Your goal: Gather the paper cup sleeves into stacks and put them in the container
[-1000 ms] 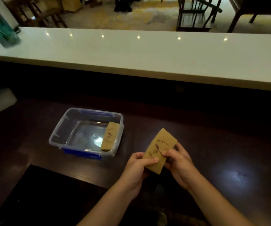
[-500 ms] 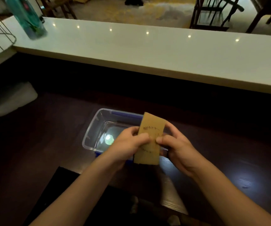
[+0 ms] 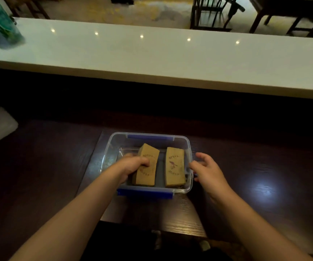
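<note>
Dark table (image 3: 265, 166); container (image 3: 188, 147) between both hands.

Dark print arcs around a small bird emblem on the sleeve stack (image 3: 175, 166) just left of the right hand (image 3: 207, 171), and on the stack (image 3: 148, 171) under the left hand (image 3: 133, 164) (partly covered there); no lettering can be read.

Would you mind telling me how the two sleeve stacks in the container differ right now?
The left stack is gripped by the left hand and sits tilted; the right stack lies flat, untouched. The hand hides the left stack's print; the right stack's bird shows. Both are brown, inside the container.
</note>
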The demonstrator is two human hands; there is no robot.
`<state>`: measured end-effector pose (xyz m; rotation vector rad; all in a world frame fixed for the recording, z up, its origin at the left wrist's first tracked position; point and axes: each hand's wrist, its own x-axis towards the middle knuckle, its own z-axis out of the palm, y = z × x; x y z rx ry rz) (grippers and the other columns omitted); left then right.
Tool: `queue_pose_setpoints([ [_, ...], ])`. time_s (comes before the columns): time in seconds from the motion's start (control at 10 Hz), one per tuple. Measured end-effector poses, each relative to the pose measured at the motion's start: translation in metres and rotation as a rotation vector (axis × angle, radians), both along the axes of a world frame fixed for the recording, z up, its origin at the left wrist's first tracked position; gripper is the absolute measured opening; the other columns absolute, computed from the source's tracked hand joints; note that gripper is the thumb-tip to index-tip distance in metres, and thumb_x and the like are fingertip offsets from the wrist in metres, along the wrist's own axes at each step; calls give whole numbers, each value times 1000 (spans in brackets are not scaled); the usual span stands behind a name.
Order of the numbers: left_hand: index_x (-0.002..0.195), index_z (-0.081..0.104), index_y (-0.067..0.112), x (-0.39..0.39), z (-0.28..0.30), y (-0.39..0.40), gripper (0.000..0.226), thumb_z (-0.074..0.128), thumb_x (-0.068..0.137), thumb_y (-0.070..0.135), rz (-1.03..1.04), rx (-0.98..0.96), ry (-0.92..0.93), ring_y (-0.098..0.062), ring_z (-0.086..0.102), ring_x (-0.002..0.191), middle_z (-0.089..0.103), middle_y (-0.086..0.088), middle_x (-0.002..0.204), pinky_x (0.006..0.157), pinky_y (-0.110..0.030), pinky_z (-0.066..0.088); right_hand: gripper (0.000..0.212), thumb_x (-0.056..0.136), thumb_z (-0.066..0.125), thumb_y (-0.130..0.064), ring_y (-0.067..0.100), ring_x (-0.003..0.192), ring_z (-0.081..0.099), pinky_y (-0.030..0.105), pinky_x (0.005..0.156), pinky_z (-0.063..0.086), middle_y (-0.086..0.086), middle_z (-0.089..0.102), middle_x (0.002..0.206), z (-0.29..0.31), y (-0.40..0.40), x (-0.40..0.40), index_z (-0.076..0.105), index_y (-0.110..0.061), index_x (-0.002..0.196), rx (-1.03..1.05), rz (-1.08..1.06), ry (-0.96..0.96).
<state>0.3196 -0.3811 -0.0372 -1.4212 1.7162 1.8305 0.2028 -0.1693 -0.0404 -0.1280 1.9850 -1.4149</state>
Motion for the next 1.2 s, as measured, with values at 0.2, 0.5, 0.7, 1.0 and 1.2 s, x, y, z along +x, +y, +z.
queue_pose_setpoints([
  [0.2, 121, 56, 14, -7, -11, -1, 38, 65, 84, 19, 25, 96, 40, -27, 66, 97, 69, -12, 109, 72, -41, 55, 53, 81, 66, -15, 3, 79, 70, 15, 52, 52, -5, 69, 96, -10, -2, 13, 48, -28, 129, 21, -16, 18],
  [0.5, 120, 56, 16, -21, -17, 9, 44, 69, 79, 18, 32, 22, 53, -26, 66, 99, 68, -9, 110, 81, -42, 55, 49, 81, 65, -14, 12, 87, 70, 23, 59, 55, -1, 69, 102, -9, -3, 17, 51, -26, 127, 49, -47, 36],
  [0.7, 123, 53, 13, -24, -21, 18, 43, 65, 83, 22, 26, -12, 53, -27, 63, 100, 66, -11, 111, 85, -43, 53, 48, 82, 65, -16, 8, 81, 69, 15, 48, 52, -4, 68, 97, -8, -5, 18, 51, -27, 126, 60, -53, 25],
  [1.0, 106, 59, 20, -14, -6, 24, 26, 64, 83, 31, 4, -34, 75, -24, 64, 90, 66, -8, 103, 63, -35, 50, 49, 82, 64, -27, 12, 90, 68, 35, 72, 61, -2, 67, 111, 7, 1, 12, 52, -21, 129, 60, 72, 24],
  [1.2, 125, 52, 10, -11, 8, 46, 50, 55, 86, 41, 19, -532, 81, -29, 59, 99, 63, -11, 113, 78, -43, 48, 69, 82, 58, -42, 28, 117, 54, 38, 93, 45, 12, 56, 134, 38, 27, 1, 37, -19, 144, 282, 202, 417],
])
